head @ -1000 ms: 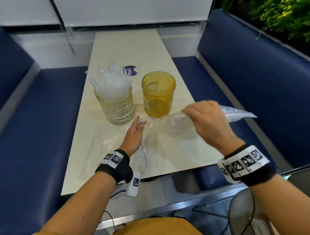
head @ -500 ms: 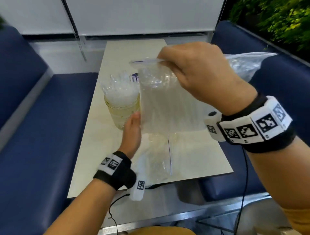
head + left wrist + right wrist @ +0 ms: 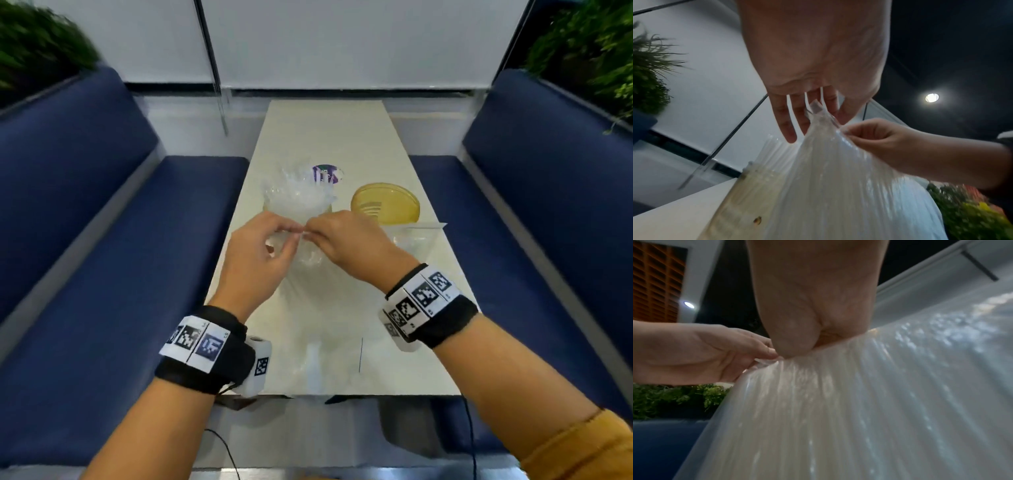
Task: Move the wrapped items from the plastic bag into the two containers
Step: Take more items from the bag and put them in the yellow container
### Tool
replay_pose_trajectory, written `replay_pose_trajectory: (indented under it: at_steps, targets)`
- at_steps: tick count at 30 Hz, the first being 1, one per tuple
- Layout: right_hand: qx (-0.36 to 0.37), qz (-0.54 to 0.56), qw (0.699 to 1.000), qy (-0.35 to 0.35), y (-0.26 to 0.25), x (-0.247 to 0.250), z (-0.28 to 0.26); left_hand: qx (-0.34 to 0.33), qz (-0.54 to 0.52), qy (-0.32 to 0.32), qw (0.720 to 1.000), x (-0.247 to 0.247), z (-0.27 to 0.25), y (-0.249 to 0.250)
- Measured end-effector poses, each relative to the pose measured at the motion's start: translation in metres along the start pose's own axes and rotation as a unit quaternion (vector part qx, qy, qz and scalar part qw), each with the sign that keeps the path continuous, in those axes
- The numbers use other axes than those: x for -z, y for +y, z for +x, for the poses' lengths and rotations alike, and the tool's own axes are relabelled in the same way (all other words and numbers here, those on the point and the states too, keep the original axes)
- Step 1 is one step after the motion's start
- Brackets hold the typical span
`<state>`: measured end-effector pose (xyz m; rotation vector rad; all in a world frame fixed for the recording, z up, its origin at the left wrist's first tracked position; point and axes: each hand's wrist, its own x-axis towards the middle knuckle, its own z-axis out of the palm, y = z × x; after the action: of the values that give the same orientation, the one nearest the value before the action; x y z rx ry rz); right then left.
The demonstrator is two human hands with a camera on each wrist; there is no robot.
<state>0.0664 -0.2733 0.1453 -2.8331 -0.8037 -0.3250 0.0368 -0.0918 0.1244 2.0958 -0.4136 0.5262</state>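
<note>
Both hands meet above the table and pinch the top edge of a clear plastic bag (image 3: 310, 260). My left hand (image 3: 297, 230) holds the edge from the left, thumb against fingers. My right hand (image 3: 311, 233) pinches it from the right. The bag (image 3: 838, 178) hangs below them, and long pale ridges show through it (image 3: 838, 402). Just behind my hands stands a clear jar (image 3: 274, 205) packed with clear wrapped items (image 3: 772, 151). To its right is a yellow container (image 3: 385, 205), which looks empty from above.
A second clear bag (image 3: 416, 236) lies by the table's right edge, and more clear plastic (image 3: 322, 359) lies flat near the front edge. A purple round sticker (image 3: 327, 173) sits behind the jar. Blue benches (image 3: 102, 274) flank the narrow table (image 3: 325, 130).
My right hand has brought the bag down from in front of the camera to over the table. My left hand has left the table and taken the bag's top edge.
</note>
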Motion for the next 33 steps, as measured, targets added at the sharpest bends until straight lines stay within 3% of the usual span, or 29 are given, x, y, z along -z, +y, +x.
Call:
replay_pose_trajectory:
  at_steps: [3,6,19,27,33]
  targets:
    - [0.020,0.126,0.986,0.103,0.006,-0.007,-0.014,-0.021,0.040,-0.001,0.999,0.000,-0.003,-0.004]
    - [0.027,0.118,0.976,0.182,0.021,-0.003,-0.027,-0.011,0.077,-0.007,0.997,0.009,0.000,0.000]
    - [0.087,0.044,0.963,0.251,0.028,0.005,-0.047,-0.054,0.181,-0.188,0.964,0.011,0.040,0.039]
    - [0.131,-0.096,0.929,0.332,0.018,0.004,-0.056,-0.005,0.167,-0.199,0.966,0.005,0.037,0.045]
    - [0.156,-0.103,0.911,0.368,0.015,-0.008,-0.067,-0.041,0.187,-0.281,0.940,0.005,0.046,0.048]
